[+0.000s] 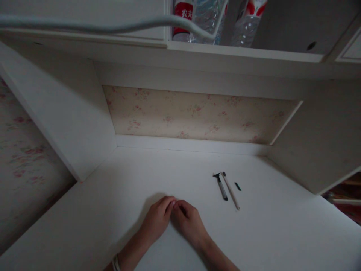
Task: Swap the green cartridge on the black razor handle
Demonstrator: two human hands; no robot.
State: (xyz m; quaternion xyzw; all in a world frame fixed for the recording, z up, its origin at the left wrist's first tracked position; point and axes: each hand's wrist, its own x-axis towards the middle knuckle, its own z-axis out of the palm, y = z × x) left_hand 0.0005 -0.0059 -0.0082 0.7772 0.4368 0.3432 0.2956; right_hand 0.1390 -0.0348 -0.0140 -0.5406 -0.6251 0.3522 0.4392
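Note:
My left hand (pixel 159 216) and my right hand (pixel 187 220) meet over the white desk (pixel 126 180), fingertips touching. Both are closed, with thumbs and fingers pinched together. Whatever may be between the fingertips is hidden or too small to make out. To the right of my hands lies a razor (pixel 222 188) with a dark head and a grey handle. Close beside it is a pale toothbrush (pixel 231 192) with dark bristles, its head pointing away from me. A small dark green strip (pixel 237 186) lies just right of the toothbrush.
A white shelf (pixel 245 56) overhangs the desk, with a plastic bottle (pixel 183 22) and more bottles on it. A pale cable or tube (pixel 113 25) crosses the top. Side panels (pixel 70 113) stand left and right, with floral wallpaper (pixel 191 113) at the back.

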